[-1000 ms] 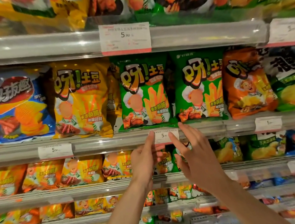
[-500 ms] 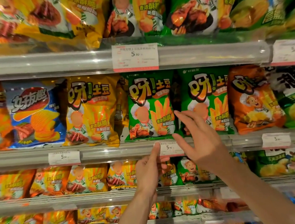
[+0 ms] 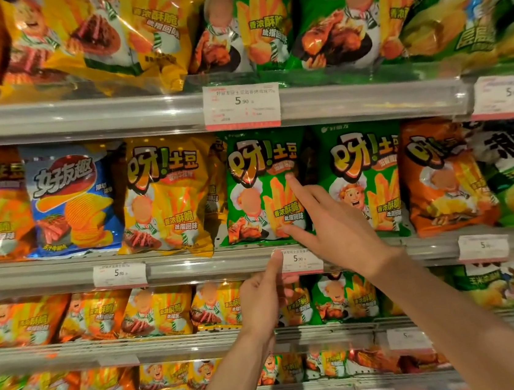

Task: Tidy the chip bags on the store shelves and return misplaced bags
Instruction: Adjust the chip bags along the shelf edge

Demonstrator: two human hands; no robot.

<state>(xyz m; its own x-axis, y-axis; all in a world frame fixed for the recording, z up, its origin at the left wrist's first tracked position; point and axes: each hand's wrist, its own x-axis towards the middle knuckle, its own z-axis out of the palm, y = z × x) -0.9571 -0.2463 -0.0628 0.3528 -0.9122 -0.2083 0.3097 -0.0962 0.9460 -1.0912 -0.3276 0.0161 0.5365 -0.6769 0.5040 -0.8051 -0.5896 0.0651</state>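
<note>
So the right hand [image 3: 333, 227] is up on the middle shelf with its fingers spread wide, index tip and thumb both touching the right edge of the left green chip bag [image 3: 263, 187], right at the gap between it and the second green bag [image 3: 364, 179] next to it. It's not wrapped around anything, just fingers laid against the front of the pack. The left hand [image 3: 262, 296] is lower down, index finger stretched straight up with its tip touching the left edge of the price tag [image 3: 301, 258] on the shelf rail [image 3: 200, 267], the other fingers loosely curled and holding nothing.

Both green bags stand upright side by side on that shelf. To their left there's a yellow bag [image 3: 166, 195] of the same brand, then a blue bag [image 3: 72, 200] with ridged chips on it, then an orange one at the far left edge. Right of the green pair sits an orange bag [image 3: 439, 174], tilted a bit, and after that a green and white bag that's partly cut off.

The shelf above has bigger yellow and green packs with another price tag [image 3: 242, 106] clipped under them. Lower shelves hold smaller bags, pretty blurry toward the bottom
</note>
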